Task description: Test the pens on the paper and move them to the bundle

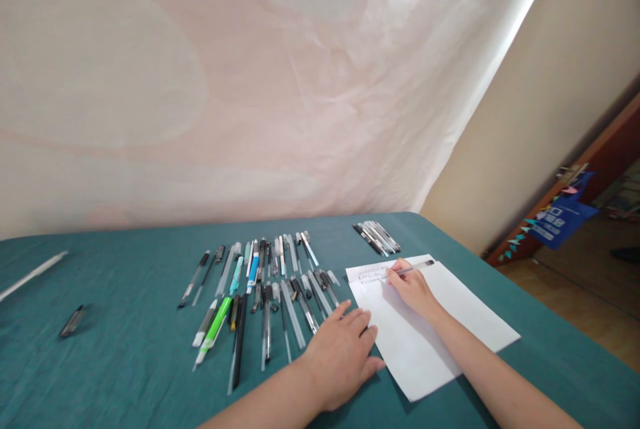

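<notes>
Findings at the green surface (pixel 135 369)

From where I stand, white paper (pixel 407 342) lies right of the left hand (pixel 343 354), which is spread. Loose pens (pixel 254 271) lie ahead-left of that hand. One clear pen (pixel 419 266) is pinched by the right hand (pixel 413 289), over the paper.

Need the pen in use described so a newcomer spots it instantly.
On the green-blue table, find the white paper. Over its far part, by the handwritten lines, is the right hand. The pen, pale-barrelled and dark-ended, is the only one gripped; the other pens lie on the cloth.
</notes>
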Demonstrator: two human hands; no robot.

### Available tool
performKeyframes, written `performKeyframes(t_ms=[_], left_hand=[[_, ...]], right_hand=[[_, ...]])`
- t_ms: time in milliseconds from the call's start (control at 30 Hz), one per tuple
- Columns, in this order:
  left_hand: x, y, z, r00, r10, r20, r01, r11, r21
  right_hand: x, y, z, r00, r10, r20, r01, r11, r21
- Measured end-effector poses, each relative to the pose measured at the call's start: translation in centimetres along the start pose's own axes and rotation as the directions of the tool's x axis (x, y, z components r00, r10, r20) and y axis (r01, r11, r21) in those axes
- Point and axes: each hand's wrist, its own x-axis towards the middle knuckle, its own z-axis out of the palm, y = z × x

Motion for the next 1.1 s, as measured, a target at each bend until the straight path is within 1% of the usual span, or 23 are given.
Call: performKeyframes(t_ms=[433,767,867,1100], left_hand=[[-0.03,0.02,-0.05,1.0,0.003,-0.015,-0.003,1.0,0.019],[-0.07,0.01,0.16,1.0,0.001,-0.021,-0.001,1.0,0.01],[-0.07,0.0,0.08,1.0,0.005,-0.017,-0.005,1.0,0.006],[-0.05,0.05,-0.07,1.0,-0.003,-0.014,0.003,1.0,0.011]], right_hand=[[-0.02,-0.26,-0.05,1.0,-0.006,0.003,0.006,1.0,0.013],[-0.13,-0.56,-0.18,0.999,-0.038,-0.008,0.038,0.999,0.026],[-0.1,-0.56,-0.2,1.0,-0.015,-0.002,0.015,1.0,0.027],[-0.11,-0.53,-0.24,1.0,-0.011,0.003,0.011,1.0,0.028]])
